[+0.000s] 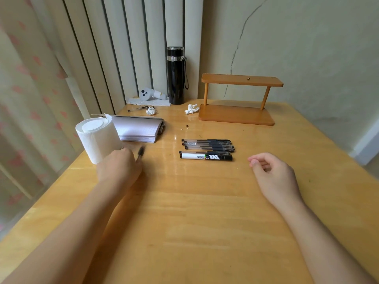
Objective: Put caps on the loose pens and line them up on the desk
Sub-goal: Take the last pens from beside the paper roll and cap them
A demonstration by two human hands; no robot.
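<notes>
Left hand fingers closed on a blurred pen, left of the pen row, presumably to join it; right hand fingers loosely curled, empty.

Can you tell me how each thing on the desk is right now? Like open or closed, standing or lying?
Row of pens: capped, lying side by side.
Left hand: closed on a blurred dark pen.
Right hand: loosely curled, holding nothing.
Notebook: open, lying flat.
Flask: upright, lid on.
Paper roll: standing on end.
Tissues: crumpled.
Wooden shelf: upright.
</notes>
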